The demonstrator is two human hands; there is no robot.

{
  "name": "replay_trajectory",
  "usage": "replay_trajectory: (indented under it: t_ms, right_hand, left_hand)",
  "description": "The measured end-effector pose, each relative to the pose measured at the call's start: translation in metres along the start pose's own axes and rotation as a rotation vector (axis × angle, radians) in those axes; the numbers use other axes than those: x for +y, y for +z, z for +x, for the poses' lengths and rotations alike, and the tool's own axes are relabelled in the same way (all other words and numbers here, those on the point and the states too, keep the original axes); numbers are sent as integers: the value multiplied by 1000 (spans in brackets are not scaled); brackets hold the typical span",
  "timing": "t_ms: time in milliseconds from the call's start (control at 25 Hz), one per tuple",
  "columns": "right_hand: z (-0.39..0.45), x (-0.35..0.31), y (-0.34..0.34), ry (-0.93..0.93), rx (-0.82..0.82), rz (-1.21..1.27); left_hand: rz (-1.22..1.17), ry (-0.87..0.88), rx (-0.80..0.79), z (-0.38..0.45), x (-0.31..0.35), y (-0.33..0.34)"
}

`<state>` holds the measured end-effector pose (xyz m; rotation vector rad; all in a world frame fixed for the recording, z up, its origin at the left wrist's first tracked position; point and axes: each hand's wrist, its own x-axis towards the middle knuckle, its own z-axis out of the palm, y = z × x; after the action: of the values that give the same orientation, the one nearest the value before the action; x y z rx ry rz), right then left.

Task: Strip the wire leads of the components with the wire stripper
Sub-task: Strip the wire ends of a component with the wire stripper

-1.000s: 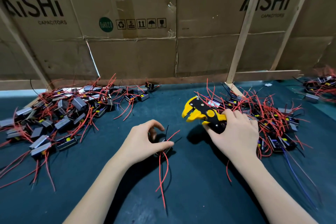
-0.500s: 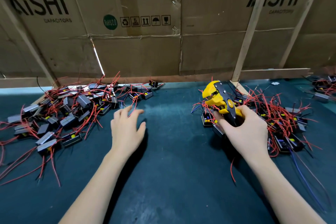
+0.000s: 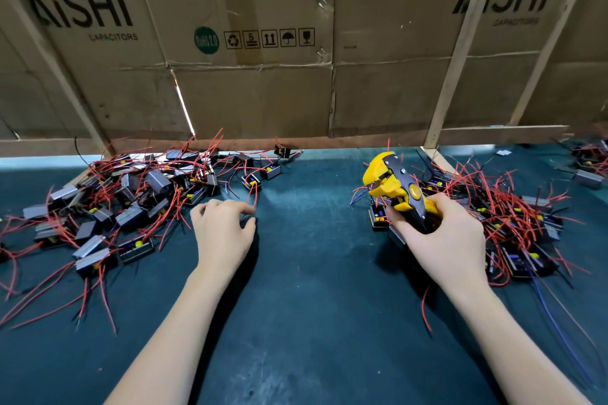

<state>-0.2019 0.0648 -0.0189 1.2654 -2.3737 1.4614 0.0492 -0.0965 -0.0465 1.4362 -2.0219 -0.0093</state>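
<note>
Since half a second back, left hand point(image 3: 223, 233) is sitting about where it was over the mat, but its straight fingers are now curling loosely, tips pointing down; a full second back it was pinching a component with red leads, and that piece is gone from it now. Left hand is holding nothing, fingers relaxed and hanging just short of the nearest stray component point(image 3: 251, 181) and its red lead, not touching as far as can be seen. Right hand point(image 3: 441, 240) is clenching the handles of the wire stripper point(image 3: 393, 187), same as before, though the tool is sitting a bit lower and closer to the near edge. Yellow-and-black head of the stripper is sticking up and away from the grip, toward the cardboard wall point(image 3: 256, 89); whether its jaws are parted is hard to tell. Directly under the right grip, one component point(image 3: 378, 217) is lying on the green mat point(image 3: 312, 306). Beyond and outward of the right grip, the right pile point(image 3: 513, 217) of components with red wires is spreading out. Outward of the left hand, the left pile point(image 3: 125, 204) is lying, close beside the knuckles. Loose red and blue wires are trailing near both forearms.
</note>
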Motion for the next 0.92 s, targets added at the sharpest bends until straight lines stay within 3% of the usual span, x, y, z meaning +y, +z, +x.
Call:
replay_trajectory:
  t_ms: [160,280,360,440,560,920]
  right_hand:
    - [-1,1,1,-24,-9,-7]
    - [-2,2,1,-29,-26,-26]
    - [-3,2,2,-34,-36,-49]
    - [-3,2,2,-42,-38,-65]
    - [-2,3,3,-43,-42,-68]
    - [-3,3,6,-78,-58,-194]
  left_hand:
    - [-214,169,25,-11,25,-22]
    - [-466,419,-248,-26,50,-31]
    - [-660,405,-455,-32,61,-34]
    - [-728,348,-423,-31,59,-33]
    - [-600,386,-276,-27,50,-27]
    - [-285,662,-355,-33,56,-6]
